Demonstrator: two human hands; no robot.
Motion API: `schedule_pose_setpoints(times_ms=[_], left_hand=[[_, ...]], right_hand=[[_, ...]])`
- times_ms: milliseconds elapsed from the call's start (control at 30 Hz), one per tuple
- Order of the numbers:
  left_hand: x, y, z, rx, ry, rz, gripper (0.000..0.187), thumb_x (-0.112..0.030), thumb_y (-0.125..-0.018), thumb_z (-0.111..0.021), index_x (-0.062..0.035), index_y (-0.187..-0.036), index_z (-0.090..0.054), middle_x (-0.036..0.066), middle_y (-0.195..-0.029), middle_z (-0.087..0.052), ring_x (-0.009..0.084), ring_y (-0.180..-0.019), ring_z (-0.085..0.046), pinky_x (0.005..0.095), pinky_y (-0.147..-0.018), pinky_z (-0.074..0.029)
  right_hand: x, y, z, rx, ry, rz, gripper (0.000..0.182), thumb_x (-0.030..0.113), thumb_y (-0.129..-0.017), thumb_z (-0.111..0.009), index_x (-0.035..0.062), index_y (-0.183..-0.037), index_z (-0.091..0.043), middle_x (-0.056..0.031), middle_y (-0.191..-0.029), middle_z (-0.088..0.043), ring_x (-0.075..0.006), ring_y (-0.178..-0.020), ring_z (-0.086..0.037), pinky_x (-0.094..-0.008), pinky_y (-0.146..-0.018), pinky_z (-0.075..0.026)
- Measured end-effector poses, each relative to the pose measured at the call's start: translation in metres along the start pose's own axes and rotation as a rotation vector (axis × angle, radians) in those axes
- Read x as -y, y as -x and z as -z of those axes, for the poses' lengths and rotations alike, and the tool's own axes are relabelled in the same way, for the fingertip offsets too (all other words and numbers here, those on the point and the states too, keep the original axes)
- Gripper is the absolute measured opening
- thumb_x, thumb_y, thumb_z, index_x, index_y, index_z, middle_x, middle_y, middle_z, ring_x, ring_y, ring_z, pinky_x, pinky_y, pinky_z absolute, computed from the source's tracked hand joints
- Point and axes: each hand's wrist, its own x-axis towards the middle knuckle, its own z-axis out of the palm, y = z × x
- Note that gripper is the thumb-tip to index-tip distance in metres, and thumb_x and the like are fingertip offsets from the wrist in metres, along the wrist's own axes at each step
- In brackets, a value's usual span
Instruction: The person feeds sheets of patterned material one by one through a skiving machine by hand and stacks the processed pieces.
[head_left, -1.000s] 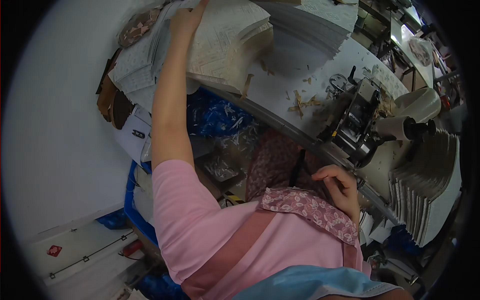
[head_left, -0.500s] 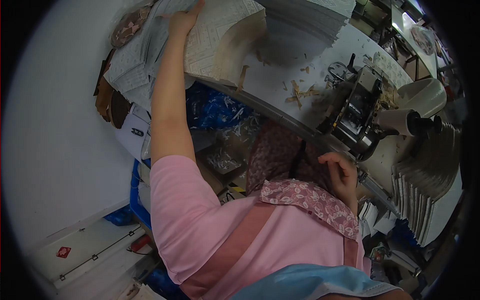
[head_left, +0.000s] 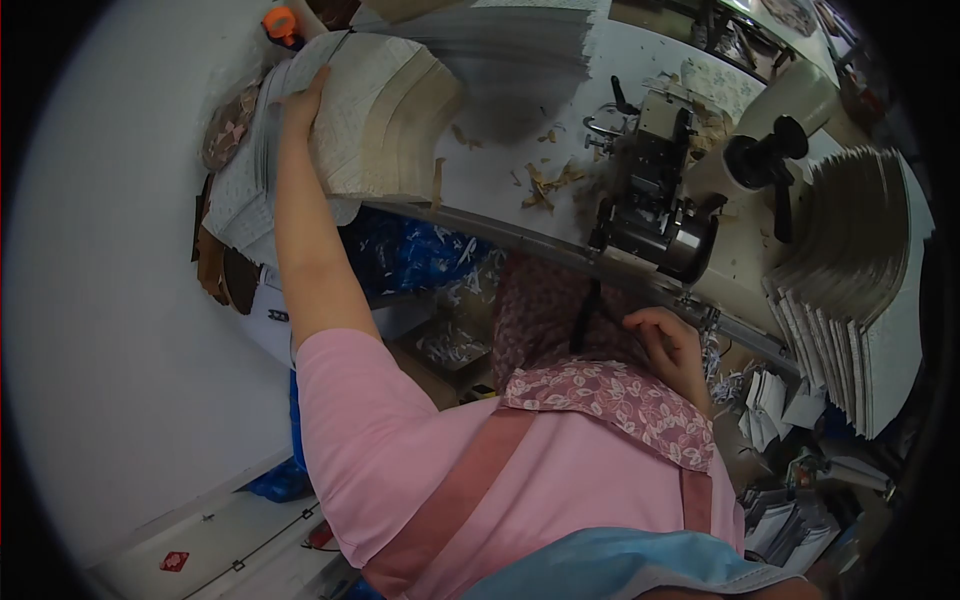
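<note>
My left arm reaches to a thick stack of pale patterned fabric-like sheets [head_left: 375,150] on the left of the table. There my left hand [head_left: 303,108] rests on the stack, thumb and fingers spread apart; part of the fingers blends into the sheets. Near my waist, my right hand [head_left: 672,348] hovers in front of the table edge with loosely bent fingers, a gap at the thumb and nothing visible in it. A black-and-cream machine, apparently a sewing machine [head_left: 660,180], stands on the table just beyond my right hand.
Another stack of curved sheets [head_left: 850,240] stands right of the machine, and grey sheets [head_left: 500,50] lie at the back. Brown scraps [head_left: 548,185] litter the white tabletop. Below the edge is a blue plastic bag [head_left: 410,245] with white shreds. An orange tape dispenser [head_left: 283,25] is at the far left.
The view has shifted, so the table and machine appear further left and higher. My left hand stays at the left stack; my right hand keeps nearly the same place and pose.
</note>
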Motion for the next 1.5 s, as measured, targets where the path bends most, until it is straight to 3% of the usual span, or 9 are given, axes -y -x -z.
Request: schedule_pose_setpoints(times_ms=[100, 167, 200, 333, 400, 500, 700, 1267, 1500], left_hand=[[0.001, -0.025, -0.01, -0.056, -0.316, -0.248, 0.078, -0.064, -0.085, -0.049, 0.0004, -0.129, -0.051, 0.023, -0.134, -0.049, 0.0384, -0.128, -0.042, 0.05, -0.109, -0.023], [-0.059, 0.032, -0.019, -0.49, -0.493, -0.769, 0.064, -0.059, -0.087, -0.05, -0.012, -0.131, -0.049, 0.016, -0.141, -0.043, 0.035, -0.131, -0.038, 0.0574, -0.105, -0.025], [-0.084, 0.037, -0.023, -0.308, -0.308, -0.984, 0.066, -0.058, -0.084, -0.056, -0.0161, -0.134, -0.047, 0.014, -0.146, -0.035, 0.0338, -0.134, -0.034, 0.0569, -0.104, -0.027], [-0.145, 0.058, -0.054, 0.444, -0.588, -0.872, 0.091, -0.041, -0.055, -0.084, -0.0148, -0.135, -0.048, 0.007, -0.137, -0.051, 0.0269, -0.128, -0.045, 0.0498, -0.109, -0.027], [-0.182, 0.071, -0.049, 0.61, -0.894, -0.697, 0.082, -0.04, -0.046, -0.088, -0.0089, -0.118, -0.064, 0.015, -0.113, -0.065, 0.0313, -0.107, -0.061, 0.0373, -0.095, -0.046], [-0.202, 0.094, -0.03, 0.726, -0.859, -0.683, 0.063, -0.04, -0.061, -0.083, -0.0028, -0.109, -0.066, 0.018, -0.107, -0.067, 0.0325, -0.098, -0.064, 0.0397, -0.084, -0.05], [-0.177, 0.076, -0.028, 0.6, -0.859, -0.669, 0.061, -0.04, -0.065, -0.08, -0.0019, -0.11, -0.065, 0.018, -0.106, -0.067, 0.0324, -0.097, -0.064, 0.04, -0.083, -0.05], [-0.021, 0.017, -0.024, -0.443, -0.35, -0.309, 0.055, -0.039, -0.076, -0.073, 0.0008, -0.112, -0.062, 0.02, -0.103, -0.067, 0.0324, -0.095, -0.065, 0.041, -0.081, -0.05], [-0.141, 0.259, 0.078, -0.226, -0.07, -0.687, 0.021, -0.019, -0.094, -0.056, -0.0051, -0.109, -0.055, 0.015, -0.095, -0.067, 0.0288, -0.088, -0.066, 0.0335, -0.073, -0.049]], right_hand=[[-0.001, 0.003, 0.004, 0.019, -0.021, -0.021, 0.019, -0.006, -0.088, -0.052, 0.0018, -0.1, -0.064, -0.01, -0.093, -0.066, -0.0182, -0.085, -0.064, -0.0257, -0.074, -0.048], [-0.004, 0.0, 0.005, 0.048, -0.05, -0.016, 0.018, -0.003, -0.089, -0.053, 0.0031, -0.102, -0.064, -0.0103, -0.094, -0.066, -0.0197, -0.086, -0.065, -0.0271, -0.075, -0.049], [-0.009, -0.001, 0.004, 0.056, -0.045, -0.015, 0.018, -0.001, -0.089, -0.054, 0.0039, -0.102, -0.064, -0.0106, -0.096, -0.066, -0.0213, -0.087, -0.065, -0.0284, -0.076, -0.05], [-0.015, -0.011, -0.002, 0.194, 0.078, 0.157, 0.017, 0.014, -0.091, -0.054, 0.0076, -0.105, -0.063, -0.0131, -0.101, -0.065, -0.0304, -0.094, -0.063, -0.038, -0.081, -0.05], [-0.007, -0.009, 0.001, 0.259, 0.082, 0.259, 0.019, 0.009, -0.091, -0.055, 0.0074, -0.108, -0.062, -0.0116, -0.104, -0.065, -0.0301, -0.097, -0.062, -0.0371, -0.083, -0.049], [-0.012, -0.007, 0.001, 0.221, 0.077, 0.289, 0.019, 0.01, -0.091, -0.053, 0.0055, -0.107, -0.062, -0.0118, -0.103, -0.066, -0.029, -0.095, -0.062, -0.0371, -0.082, -0.049], [-0.056, 0.017, 0.007, 0.103, 0.07, 0.137, 0.022, 0.006, -0.088, -0.054, 0.0053, -0.109, -0.061, -0.0117, -0.099, -0.067, -0.0261, -0.093, -0.065, -0.0349, -0.08, -0.05], [-0.025, 0.003, -0.012, 0.218, 0.125, 0.189, 0.02, 0.011, -0.092, -0.053, 0.0048, -0.109, -0.06, -0.013, -0.104, -0.064, -0.0322, -0.097, -0.061, -0.038, -0.084, -0.049], [0.022, -0.015, -0.022, 0.075, 0.161, 0.199, 0.02, 0.006, -0.09, -0.053, 0.0037, -0.107, -0.064, -0.0128, -0.103, -0.067, -0.0275, -0.095, -0.065, -0.0353, -0.082, -0.05]])
